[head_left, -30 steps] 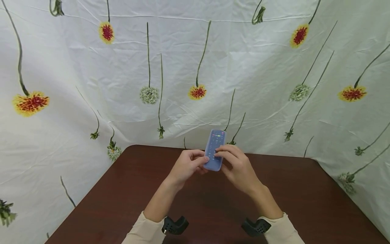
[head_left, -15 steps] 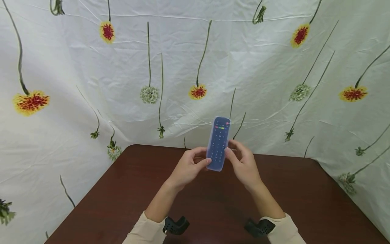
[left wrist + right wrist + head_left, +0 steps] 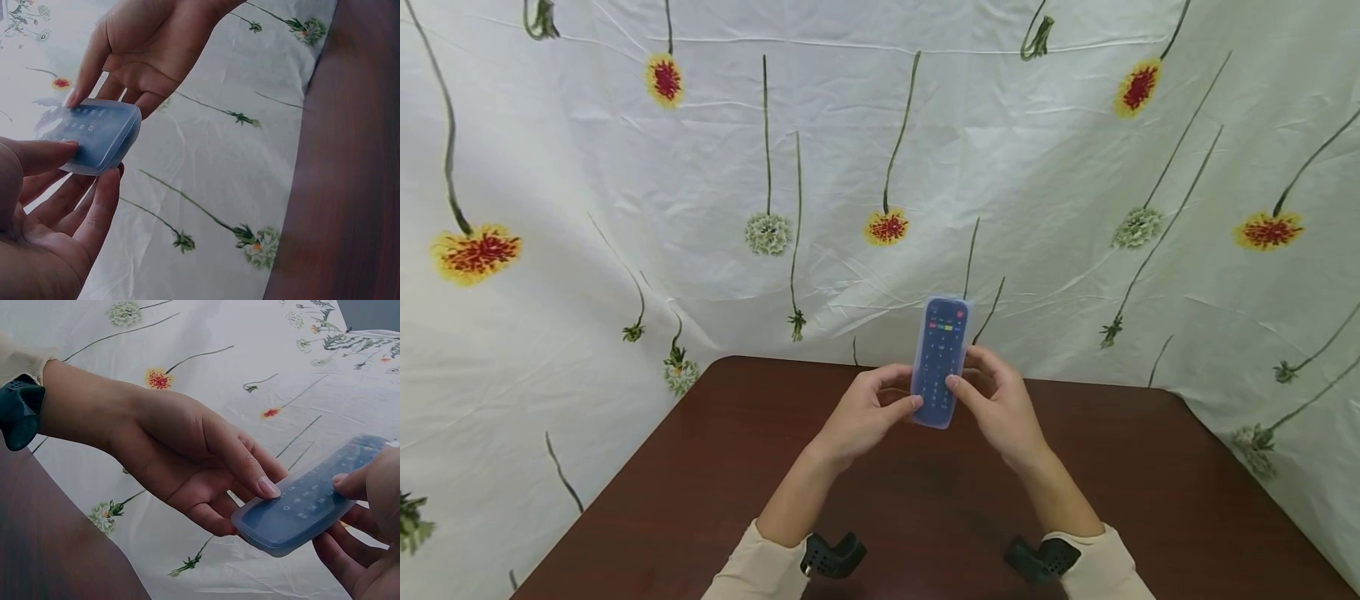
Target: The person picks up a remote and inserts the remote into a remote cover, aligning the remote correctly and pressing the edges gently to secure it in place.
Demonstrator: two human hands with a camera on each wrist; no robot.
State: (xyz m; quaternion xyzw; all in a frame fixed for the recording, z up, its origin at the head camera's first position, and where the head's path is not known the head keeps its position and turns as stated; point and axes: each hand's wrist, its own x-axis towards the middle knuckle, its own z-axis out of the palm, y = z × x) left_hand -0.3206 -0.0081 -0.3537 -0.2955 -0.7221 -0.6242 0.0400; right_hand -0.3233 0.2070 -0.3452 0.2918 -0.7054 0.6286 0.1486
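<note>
Pinched at its near end by both hands, left hand (image 3: 857, 417) and right hand (image 3: 1000, 408), the remote (image 3: 941, 360) is held above the worktop (image 3: 700, 500), apparently being inspected, calling next for a steady two-sided hold.

Head view: bright, even light; soft shadows in the cloth's (image 3: 625, 167) folds; lines bow at the edges.
Wrist views: dimmer, greyish.
Focus: table (image 3: 350, 187) blurred at right.

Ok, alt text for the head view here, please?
Two hands hold a blue remote above a dark wooden table, the left hand and right hand gripping its lower end, buttons facing up. A flower-print white cloth hangs behind.
</note>
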